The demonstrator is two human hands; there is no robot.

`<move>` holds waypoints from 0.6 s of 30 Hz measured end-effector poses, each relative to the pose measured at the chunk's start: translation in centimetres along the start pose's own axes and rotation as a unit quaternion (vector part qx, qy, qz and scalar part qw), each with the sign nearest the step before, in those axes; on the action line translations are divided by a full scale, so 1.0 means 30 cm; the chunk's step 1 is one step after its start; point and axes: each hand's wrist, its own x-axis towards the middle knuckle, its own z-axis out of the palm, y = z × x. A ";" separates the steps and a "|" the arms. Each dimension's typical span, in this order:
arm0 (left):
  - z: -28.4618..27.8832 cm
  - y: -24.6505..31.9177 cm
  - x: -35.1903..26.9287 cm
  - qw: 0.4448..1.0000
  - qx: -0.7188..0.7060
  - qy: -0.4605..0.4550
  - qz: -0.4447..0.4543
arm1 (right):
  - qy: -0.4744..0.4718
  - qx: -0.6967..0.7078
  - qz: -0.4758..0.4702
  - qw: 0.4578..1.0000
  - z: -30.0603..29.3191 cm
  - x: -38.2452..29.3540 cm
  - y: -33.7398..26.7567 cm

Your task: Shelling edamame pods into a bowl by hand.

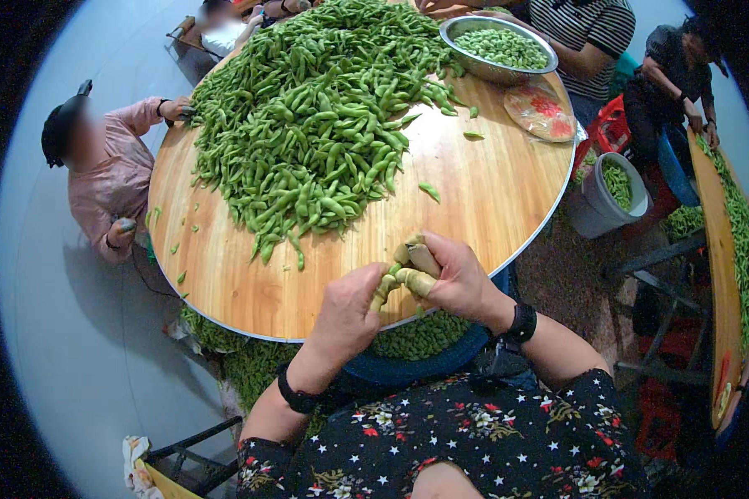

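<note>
My left hand (348, 304) and my right hand (465, 277) meet over the near edge of the round wooden table (474, 187). Tan coverings wrap several of my fingertips. Pinched between the fingers of both hands is a green soybean pod (395, 269), mostly hidden by them. Beyond my hands rises a large heap of green soybean pods (312, 131). Below the table edge, close to my body, a blue basin (406, 369) holds shelled green beans (421, 337).
A metal bowl of shelled beans (498, 48) and a plastic-wrapped round mat (540, 112) sit at the far right. A grey bucket (590, 199) stands beside the table. Co-workers sit around, one in pink (112, 150) at left. Pods and husks (256, 371) cover the floor below.
</note>
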 end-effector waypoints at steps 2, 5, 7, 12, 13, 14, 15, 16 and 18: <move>0.017 -0.009 0.006 0.999 0.038 0.023 0.017 | 0.093 -0.280 -0.263 0.919 -0.006 0.019 0.047; 0.018 0.000 0.003 0.994 0.099 0.032 0.027 | 0.082 -0.336 -0.267 0.900 -0.005 0.004 0.020; 0.012 0.006 -0.007 0.992 0.122 0.017 0.021 | 0.046 -0.247 -0.195 0.948 -0.007 -0.007 0.006; 0.000 0.010 -0.013 0.996 0.078 -0.004 0.044 | -0.071 0.046 0.027 0.996 -0.024 0.007 -0.036; -0.003 0.014 -0.012 0.996 0.076 -0.006 0.044 | -0.069 0.046 0.029 0.996 -0.029 0.015 -0.037; -0.007 0.019 -0.010 0.997 0.059 -0.002 0.040 | -0.076 0.113 0.079 0.988 -0.034 0.022 -0.032; -0.012 0.021 -0.008 0.998 0.044 0.005 0.036 | -0.085 0.179 0.125 0.972 -0.039 0.034 -0.029; -0.009 0.014 -0.010 0.998 0.045 0.005 0.036 | -0.104 0.192 0.130 0.967 -0.046 0.043 -0.021; 0.004 -0.005 -0.010 0.995 0.078 0.041 0.055 | -0.087 0.175 0.111 0.974 -0.046 0.045 -0.005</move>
